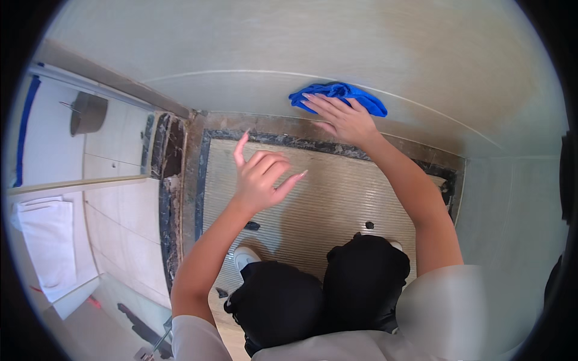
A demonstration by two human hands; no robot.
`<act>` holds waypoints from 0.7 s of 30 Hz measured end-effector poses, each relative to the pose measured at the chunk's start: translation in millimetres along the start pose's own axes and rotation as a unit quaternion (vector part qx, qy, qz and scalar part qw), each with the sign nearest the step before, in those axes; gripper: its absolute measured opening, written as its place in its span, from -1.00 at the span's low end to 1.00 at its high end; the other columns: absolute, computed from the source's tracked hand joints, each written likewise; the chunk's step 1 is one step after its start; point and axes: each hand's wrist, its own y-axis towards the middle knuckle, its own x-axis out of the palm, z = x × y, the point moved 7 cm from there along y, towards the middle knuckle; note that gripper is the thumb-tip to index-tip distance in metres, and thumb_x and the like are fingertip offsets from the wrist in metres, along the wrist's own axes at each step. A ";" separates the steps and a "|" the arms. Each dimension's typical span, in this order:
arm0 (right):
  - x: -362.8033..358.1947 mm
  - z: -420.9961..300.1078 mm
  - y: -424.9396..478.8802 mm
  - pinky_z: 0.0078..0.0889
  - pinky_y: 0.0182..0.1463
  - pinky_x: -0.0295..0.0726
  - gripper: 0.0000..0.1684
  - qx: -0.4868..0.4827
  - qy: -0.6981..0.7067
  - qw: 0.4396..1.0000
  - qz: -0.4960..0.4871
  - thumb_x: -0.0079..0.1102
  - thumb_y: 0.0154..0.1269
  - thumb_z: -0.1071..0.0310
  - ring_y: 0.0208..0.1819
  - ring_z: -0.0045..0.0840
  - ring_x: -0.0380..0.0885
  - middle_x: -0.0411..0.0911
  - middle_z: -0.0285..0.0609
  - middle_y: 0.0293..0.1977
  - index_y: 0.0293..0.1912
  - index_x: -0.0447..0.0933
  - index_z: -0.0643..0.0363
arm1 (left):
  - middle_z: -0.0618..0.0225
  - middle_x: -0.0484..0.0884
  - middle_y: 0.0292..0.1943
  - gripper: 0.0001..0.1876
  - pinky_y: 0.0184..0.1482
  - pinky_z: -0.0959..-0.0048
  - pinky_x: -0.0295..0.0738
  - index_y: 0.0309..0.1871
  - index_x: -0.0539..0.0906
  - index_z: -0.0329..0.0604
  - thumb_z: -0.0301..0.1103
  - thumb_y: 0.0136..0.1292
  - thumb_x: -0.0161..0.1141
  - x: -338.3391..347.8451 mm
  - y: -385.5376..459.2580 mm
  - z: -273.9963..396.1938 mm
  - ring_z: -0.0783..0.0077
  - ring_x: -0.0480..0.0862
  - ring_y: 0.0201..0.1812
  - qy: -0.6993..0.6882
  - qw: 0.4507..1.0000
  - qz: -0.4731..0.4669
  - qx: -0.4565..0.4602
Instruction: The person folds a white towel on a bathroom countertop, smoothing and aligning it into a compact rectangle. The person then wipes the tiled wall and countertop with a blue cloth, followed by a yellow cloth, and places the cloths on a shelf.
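Observation:
My right hand [347,118] presses a crumpled blue cloth [361,92] flat against the pale tiled wall [253,92], just below a light grout line. Its fingers lie spread over the cloth's near side. My left hand [264,175] hangs in the air above the ribbed floor [325,189], left of the cloth and apart from the wall. Its index finger and thumb stick out while the other fingers are curled, with nothing held. Brownish discolouring shows on the wall to the right.
A dark marbled border [298,143] runs along the floor's edge. A worn stone sill [170,149] lies at left, beside glass panels. Beyond the glass are a grey bin [89,113] and a folded white towel [47,243]. My black-clad knees [365,280] are bent below.

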 end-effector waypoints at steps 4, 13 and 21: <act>54.2 -28.2 5.0 -0.58 0.13 0.31 -0.17 -0.038 -0.016 0.989 -0.142 0.07 0.24 0.30 0.23 -0.81 0.31 0.13 -0.61 0.41 0.46 0.03 -0.16 | 0.53 0.65 -0.33 -0.83 0.40 -0.04 -0.08 -0.45 0.63 -0.03 -0.29 -0.01 0.44 -0.7 -20.5 -38.3 0.47 0.62 -0.23 -0.021 0.998 0.043 -0.049; 54.5 -20.7 -7.9 -0.51 0.25 0.26 -0.18 -0.050 -0.052 0.977 -0.199 0.07 0.15 0.40 0.34 -0.75 0.22 0.11 -0.59 0.43 0.42 0.15 -0.09 | 0.24 0.48 -0.06 -0.89 0.27 0.14 0.23 -0.31 0.65 -0.16 -0.43 0.10 0.35 1.7 -26.4 -69.8 0.22 0.49 0.01 -0.102 0.972 0.154 -0.143; 35.7 -80.4 108.3 -0.53 0.32 0.20 -0.27 -0.063 0.075 0.989 -0.115 0.07 0.17 0.35 0.40 -0.71 0.14 0.09 -0.53 0.44 0.38 0.25 -0.07 | 0.09 0.21 0.19 -0.76 0.24 0.25 0.15 -0.05 0.56 -0.20 -0.44 0.23 0.27 -16.5 -20.5 -103.9 0.19 0.18 0.26 -0.157 0.876 0.315 -0.331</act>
